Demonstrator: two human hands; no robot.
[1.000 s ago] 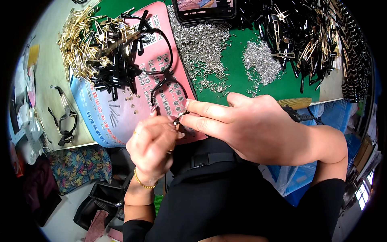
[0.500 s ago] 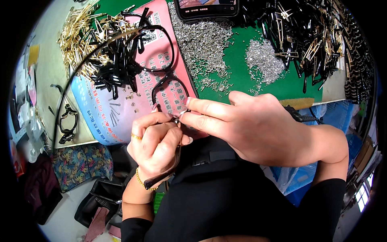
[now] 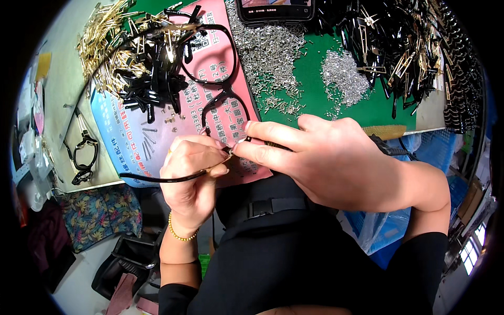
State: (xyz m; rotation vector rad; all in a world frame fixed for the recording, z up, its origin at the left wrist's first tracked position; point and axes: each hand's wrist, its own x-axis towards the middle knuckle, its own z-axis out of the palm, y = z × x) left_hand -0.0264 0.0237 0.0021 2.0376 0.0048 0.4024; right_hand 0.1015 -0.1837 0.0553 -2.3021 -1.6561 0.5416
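Note:
Between my hands is a dark eyeglass frame, its two rims standing upright, one beyond the other. One temple stretches from its far end toward the left. My left hand is closed in a pinch on the other temple, close to the hinge. That temple runs left across my fingers, with its black tip sticking out. My right hand grips the frame's near end with its fingertips, which meet those of my left hand at the hinge. Fingers hide most of the joint itself.
A printed pink and blue sheet lies beneath the frame. Gold and black temple pieces are heaped at left, more black temples at right. Small silver parts cover the green mat. A phone lies at the back; other glasses at left.
The near temple has swung from hanging down along my left wrist to pointing left. My left hand has turned with it. The frame has shifted slightly to the right.

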